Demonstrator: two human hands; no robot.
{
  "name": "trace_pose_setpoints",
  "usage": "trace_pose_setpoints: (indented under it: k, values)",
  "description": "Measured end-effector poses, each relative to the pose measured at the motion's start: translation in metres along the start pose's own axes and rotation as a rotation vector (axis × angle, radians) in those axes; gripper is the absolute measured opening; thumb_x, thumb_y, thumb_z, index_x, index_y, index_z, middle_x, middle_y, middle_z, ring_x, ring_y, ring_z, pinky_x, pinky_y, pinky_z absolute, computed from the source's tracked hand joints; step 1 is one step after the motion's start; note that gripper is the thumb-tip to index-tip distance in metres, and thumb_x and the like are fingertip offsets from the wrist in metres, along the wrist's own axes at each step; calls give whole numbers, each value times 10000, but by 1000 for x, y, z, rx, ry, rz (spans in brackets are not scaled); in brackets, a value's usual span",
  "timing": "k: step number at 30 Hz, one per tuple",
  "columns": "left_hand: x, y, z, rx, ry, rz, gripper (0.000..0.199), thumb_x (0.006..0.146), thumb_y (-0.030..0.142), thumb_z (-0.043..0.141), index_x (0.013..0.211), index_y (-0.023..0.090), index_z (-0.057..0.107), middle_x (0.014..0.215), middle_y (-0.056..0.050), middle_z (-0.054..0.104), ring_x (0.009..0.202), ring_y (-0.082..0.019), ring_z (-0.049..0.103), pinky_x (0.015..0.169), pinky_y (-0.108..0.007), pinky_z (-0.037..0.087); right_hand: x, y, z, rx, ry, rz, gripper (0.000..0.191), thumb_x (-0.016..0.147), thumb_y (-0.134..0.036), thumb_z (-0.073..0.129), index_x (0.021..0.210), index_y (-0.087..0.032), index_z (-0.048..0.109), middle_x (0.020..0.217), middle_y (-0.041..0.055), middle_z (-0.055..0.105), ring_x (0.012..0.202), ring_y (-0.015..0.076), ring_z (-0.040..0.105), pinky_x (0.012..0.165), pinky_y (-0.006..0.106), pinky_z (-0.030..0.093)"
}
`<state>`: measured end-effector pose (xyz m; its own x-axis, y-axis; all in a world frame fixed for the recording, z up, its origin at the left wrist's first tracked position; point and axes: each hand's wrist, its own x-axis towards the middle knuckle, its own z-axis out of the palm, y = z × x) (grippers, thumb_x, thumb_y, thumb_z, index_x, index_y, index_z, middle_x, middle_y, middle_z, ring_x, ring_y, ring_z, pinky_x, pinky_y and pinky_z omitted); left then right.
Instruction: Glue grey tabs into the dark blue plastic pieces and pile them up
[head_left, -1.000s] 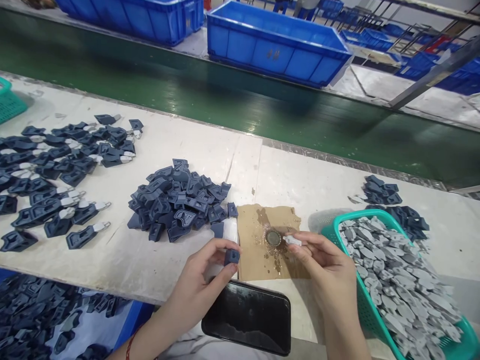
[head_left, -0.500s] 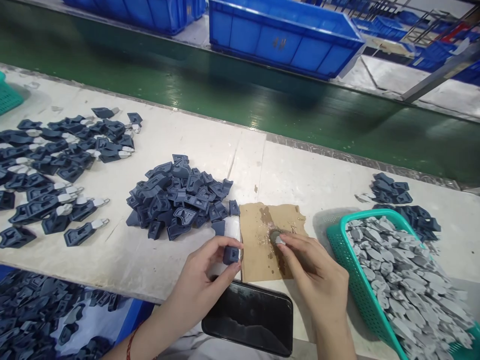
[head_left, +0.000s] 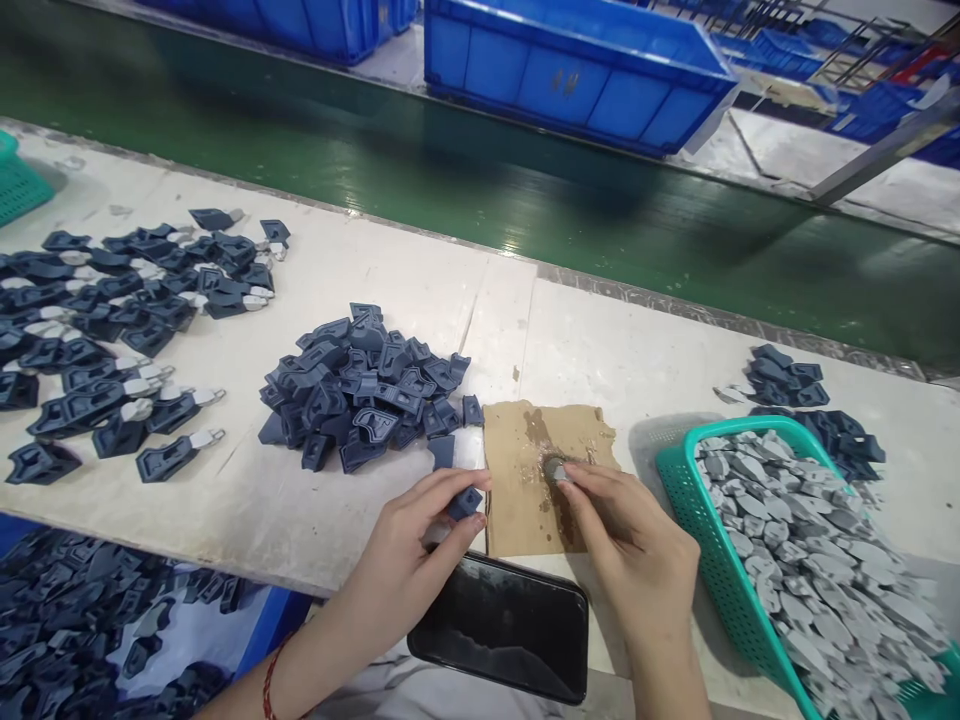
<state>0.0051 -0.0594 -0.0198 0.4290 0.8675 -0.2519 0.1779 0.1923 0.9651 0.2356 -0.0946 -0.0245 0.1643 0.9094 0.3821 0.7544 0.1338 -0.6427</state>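
Note:
My left hand (head_left: 424, 545) pinches a dark blue plastic part (head_left: 465, 502), with a small recess showing at its end, beside the left edge of a cardboard piece (head_left: 517, 520). Between the thumb and fingers of my right hand (head_left: 630, 530) is a small grey part (head_left: 560, 472), mostly covered by the fingertips. It is held at a dark round spot (head_left: 553, 466) on the cardboard, where wet-looking stains spread. A black phone (head_left: 502, 630) lies just below both hands. Left of the cardboard is a heap of loose dark blue parts (head_left: 367, 385).
A green basket (head_left: 686, 490) full of grey parts (head_left: 817, 560) stands at right, near small blue piles (head_left: 787, 378). Blue parts with grey pieces attached (head_left: 112, 300) cover the left table. A blue bin (head_left: 274, 625) sits lower left; a green strip (head_left: 375, 160) runs behind.
The blue part in my left hand has turned slightly. My right hand stays at the round spot with the grey part. The whole view has shifted a little.

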Motion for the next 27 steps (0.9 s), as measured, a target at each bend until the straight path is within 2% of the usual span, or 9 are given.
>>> trace_pose_setpoints:
  k: [4, 8, 12, 15, 18, 21, 27]
  values:
    - [-1, 3, 0, -22, -30, -42, 350, 1076, 442, 498, 1371, 280, 593, 1374, -99, 654, 1008, -201, 684, 818, -280, 566, -1, 0, 0, 18, 24, 39, 123, 949, -179, 695, 1023, -250, 762, 1038, 46, 805, 978, 228, 761, 899, 360, 611]
    - [-2, 4, 0, -120, -29, -44, 260, 1082, 434, 493, 1237, 249, 589, 1289, -88, 676, 1032, -204, 682, 897, -303, 536, -3, 1, 2, 70, 9, 102, 101, 940, -211, 709, 994, -249, 785, 1038, 52, 808, 977, 238, 764, 895, 376, 622]
    - [-2, 5, -2, -71, -30, -29, 251, 1090, 432, 472, 1178, 249, 621, 1043, -36, 657, 897, -175, 636, 794, -268, 487, -5, -3, 1, 262, 106, 279, 91, 896, -238, 774, 976, -250, 813, 1038, 61, 815, 971, 243, 774, 844, 364, 652]
    - [-3, 6, -4, -43, -38, -3, 285, 1104, 438, 422, 1205, 266, 626, 985, -22, 616, 791, -164, 552, 732, -272, 444, -2, -13, -1, 450, 123, 365, 52, 855, -227, 815, 905, -240, 818, 963, 68, 820, 922, 241, 792, 739, 308, 673]
    - [-4, 10, -5, -22, -72, 18, 324, 1115, 437, 378, 1213, 275, 640, 1027, -32, 610, 812, -177, 537, 755, -281, 431, 3, -26, 0, 588, 59, 353, 44, 835, -201, 822, 849, -239, 805, 907, 66, 821, 893, 238, 802, 703, 279, 678]
    - [-6, 14, -5, -18, -98, 25, 349, 1125, 432, 341, 1187, 277, 647, 1038, -26, 595, 863, -182, 546, 806, -275, 428, 7, -36, 5, 687, -51, 294, 73, 853, -176, 795, 871, -246, 804, 920, 63, 828, 876, 229, 808, 705, 280, 686]
    - [-6, 13, -5, -6, -122, 33, 357, 1130, 434, 320, 1186, 279, 638, 1079, -24, 596, 1022, -194, 561, 872, -263, 425, 9, -42, 14, 722, -184, 220, 115, 877, -140, 765, 909, -242, 809, 948, 66, 833, 911, 219, 808, 742, 274, 685]
